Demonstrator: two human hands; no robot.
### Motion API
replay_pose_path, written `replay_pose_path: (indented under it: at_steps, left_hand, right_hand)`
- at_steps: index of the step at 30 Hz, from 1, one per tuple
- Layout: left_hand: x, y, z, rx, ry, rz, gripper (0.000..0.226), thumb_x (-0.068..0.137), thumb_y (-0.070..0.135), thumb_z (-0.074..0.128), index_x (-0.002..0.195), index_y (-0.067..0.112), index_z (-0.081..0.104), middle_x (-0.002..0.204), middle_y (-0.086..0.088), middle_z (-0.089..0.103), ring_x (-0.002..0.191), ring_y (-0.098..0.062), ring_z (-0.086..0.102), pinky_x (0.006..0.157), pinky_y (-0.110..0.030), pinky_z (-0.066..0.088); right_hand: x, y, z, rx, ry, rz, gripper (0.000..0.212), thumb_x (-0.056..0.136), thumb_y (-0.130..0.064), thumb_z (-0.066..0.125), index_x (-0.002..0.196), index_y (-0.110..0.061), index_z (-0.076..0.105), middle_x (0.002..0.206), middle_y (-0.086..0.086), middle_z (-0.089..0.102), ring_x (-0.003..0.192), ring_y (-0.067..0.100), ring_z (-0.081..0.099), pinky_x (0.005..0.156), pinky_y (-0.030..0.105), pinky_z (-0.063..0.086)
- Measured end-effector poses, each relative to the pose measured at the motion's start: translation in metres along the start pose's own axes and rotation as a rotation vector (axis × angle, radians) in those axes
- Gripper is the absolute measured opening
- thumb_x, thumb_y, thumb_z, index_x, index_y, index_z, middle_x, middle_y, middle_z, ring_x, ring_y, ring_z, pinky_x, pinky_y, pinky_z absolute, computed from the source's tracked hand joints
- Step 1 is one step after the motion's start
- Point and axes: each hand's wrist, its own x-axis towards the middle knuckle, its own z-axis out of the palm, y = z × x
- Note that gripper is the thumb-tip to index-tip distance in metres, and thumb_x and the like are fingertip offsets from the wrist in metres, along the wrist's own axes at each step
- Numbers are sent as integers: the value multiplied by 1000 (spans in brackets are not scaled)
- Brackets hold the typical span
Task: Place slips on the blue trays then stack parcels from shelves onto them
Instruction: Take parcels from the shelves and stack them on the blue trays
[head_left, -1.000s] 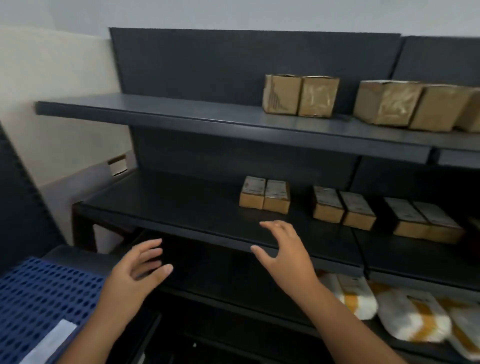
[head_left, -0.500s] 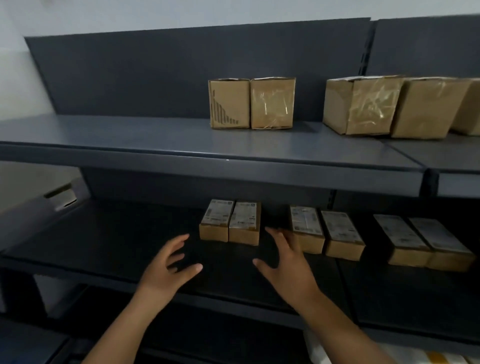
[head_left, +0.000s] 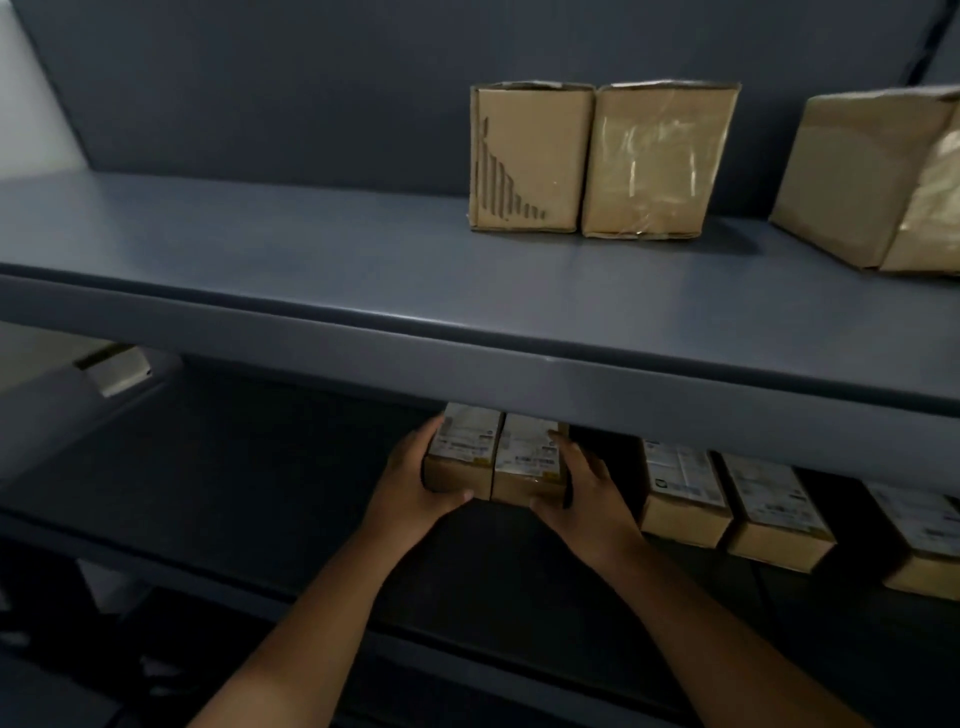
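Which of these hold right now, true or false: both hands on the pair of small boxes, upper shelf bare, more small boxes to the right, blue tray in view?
1. Both hands clasp the pair of small boxes: true, left hand and right hand on its outer sides.
2. The upper shelf is bare: false, large cartons stand on it.
3. More small boxes lie to the right: true.
4. A blue tray is in view: false, none shows.

A pale wall (head_left: 31, 104) shows beside the dark back panel (head_left: 260, 78).
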Motion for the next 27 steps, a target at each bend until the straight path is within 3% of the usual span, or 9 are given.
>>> replay_pose_path:
  at_steps: [5, 9, 12, 15, 18, 22, 27]
  left_hand:
    - [20, -11, 4, 20, -83, -22, 65, 73, 23, 84, 129, 40, 54, 131, 7, 61, 118, -10, 57, 94, -20, 43]
    - [15, -12, 3, 45, -61, 16, 59, 70, 25, 85, 108, 54, 52, 126, 6, 55, 115, -12, 55, 97, -31, 47]
    - [7, -12, 1, 39, -39, 35, 59, 67, 27, 86, 102, 61, 52, 123, 9, 49, 112, -7, 53, 95, -25, 46]
    - [-4, -12, 0, -2, -5, 32, 60, 65, 29, 87, 108, 58, 56, 122, 12, 46, 110, -3, 53, 93, -19, 44]
    - [-24, -7, -1, -29, 65, 47, 63, 65, 28, 88, 110, 58, 56, 124, 17, 46, 112, 2, 52, 95, -18, 44]
    - [-64, -8, -15, -63, 208, 39, 65, 66, 24, 88, 114, 56, 59, 126, 16, 49, 114, 1, 54, 97, -20, 47]
    - [-137, -14, -57, -34, 456, -19, 65, 65, 14, 90, 113, 49, 64, 126, 17, 51, 118, -2, 53, 101, -22, 47]
  right_hand:
    - [8, -9, 7, -15, -37, 101, 74, 81, -35, 73, 144, -31, 34, 143, 4, 46, 129, 21, 46, 108, 30, 36]
    - [3, -13, 10, 29, 24, 105, 73, 78, -30, 77, 141, -33, 40, 142, -1, 46, 130, 17, 44, 109, 29, 35]
    - [-6, -13, 6, 71, 27, 68, 75, 76, -30, 78, 139, -42, 38, 142, -3, 42, 131, 16, 42, 109, 34, 38]
    - [-14, -12, 0, 108, 56, -21, 74, 74, -29, 80, 135, -46, 40, 139, -2, 41, 128, 14, 43, 107, 29, 39]
    - [-23, -13, -6, 115, 60, -101, 74, 74, -30, 79, 135, -47, 40, 137, -3, 41, 125, 10, 41, 102, 17, 36]
    - [-32, -26, -2, 95, 29, -241, 74, 74, -33, 79, 136, -48, 40, 139, -5, 38, 117, -2, 37, 85, -4, 28]
    - [-52, -68, 23, 224, -133, -430, 75, 73, -27, 81, 133, -52, 42, 142, -9, 34, 121, -1, 39, 82, -4, 33]
